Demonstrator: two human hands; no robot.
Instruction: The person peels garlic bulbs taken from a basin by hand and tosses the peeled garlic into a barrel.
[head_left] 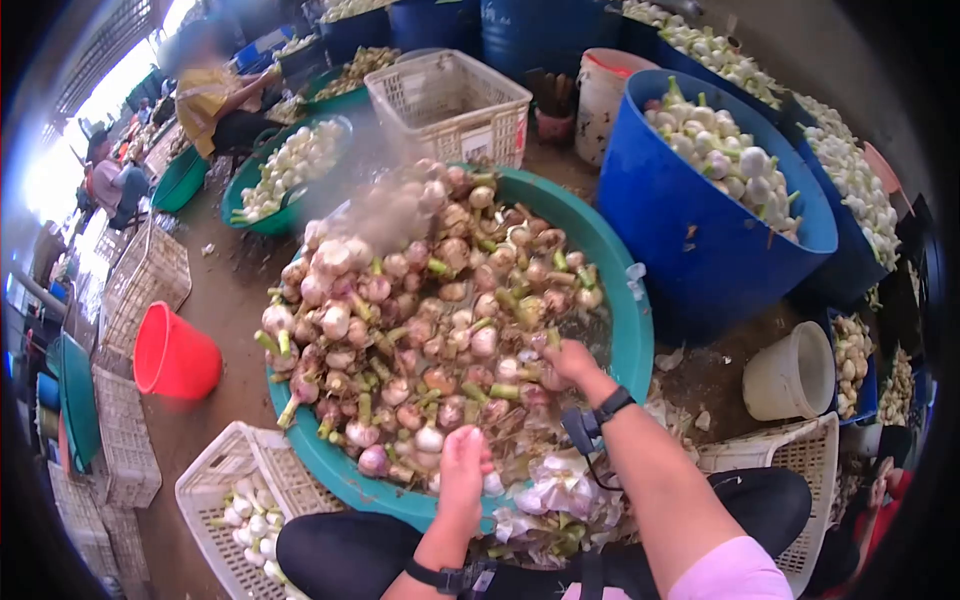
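Observation:
A wide green tub [628, 290] stands in front of me, heaped with unpeeled garlic bulbs [400, 330] that have short green stems. My right hand [570, 366] is at the right part of the heap, its fingers closed around a garlic bulb. Above the tub's near side is my left hand [466, 462], its fingers curled; whether anything lies inside them is hidden. Loose garlic skins [560, 490] are piled at the tub's near edge, between my knees.
A crate [225, 465] with white bulbs stands at my left knee, another crate [815, 450] at my right. Blue barrels [690, 250] of garlic, a red bucket [175, 350], a white bucket [785, 375] and an empty crate [450, 100] surround the tub. Other people sit at the far left.

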